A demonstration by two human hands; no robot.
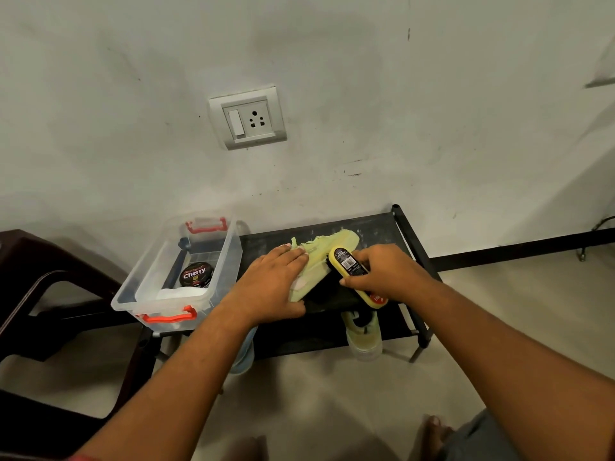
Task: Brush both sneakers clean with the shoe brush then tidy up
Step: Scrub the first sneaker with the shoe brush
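Observation:
A pale yellow-green sneaker [327, 247] lies on the top of a low black rack [382, 227], toe toward the wall. My left hand [271, 284] rests flat over its heel end and holds it down, thumb by the sole edge. My right hand [382, 272] grips a yellow shoe brush [349, 261] with a black label, its dark bristles against the sneaker's side. A second sneaker of the same colour [364, 337] sits on the rack's lower shelf, partly hidden by the top shelf.
A clear plastic box with red handles [213, 237] stands at the rack's left end, holding a round polish tin [196, 275]. A dark brown chair [40, 294] is at the left. A wall socket [248, 118] is above. My bare feet [432, 434] are on the floor.

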